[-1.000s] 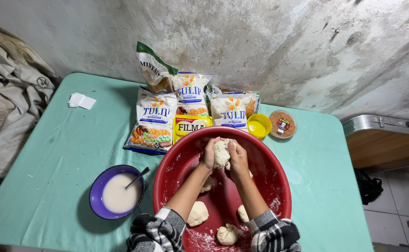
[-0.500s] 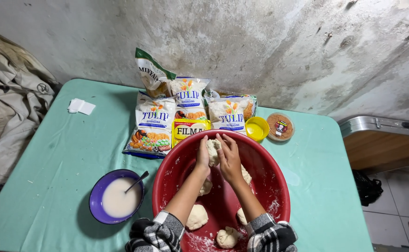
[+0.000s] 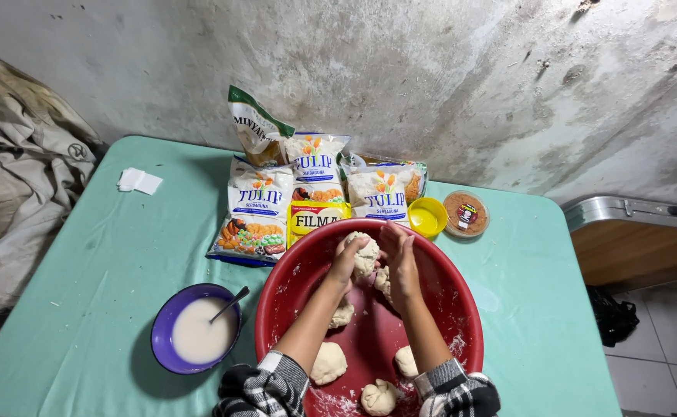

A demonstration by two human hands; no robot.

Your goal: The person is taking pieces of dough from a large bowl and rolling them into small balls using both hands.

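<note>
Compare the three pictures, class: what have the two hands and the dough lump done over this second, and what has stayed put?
Both hands, left hand and right hand, keep the pale dough lump pressed between them over the round red plastic basin; the palms have shifted around it, rolling it. Nothing was picked up or let go. The purple bowl of white liquid, flour bags and dough balls stayed put.

A: Where does the basin (image 3: 462, 309) sit?
B: On the desk (image 3: 84, 293), in front of the flour bags (image 3: 315, 185); the bowl (image 3: 196, 328) lies to its left.
A: And inside it?
B: Dough balls (image 3: 328, 363), at the near side.
</note>
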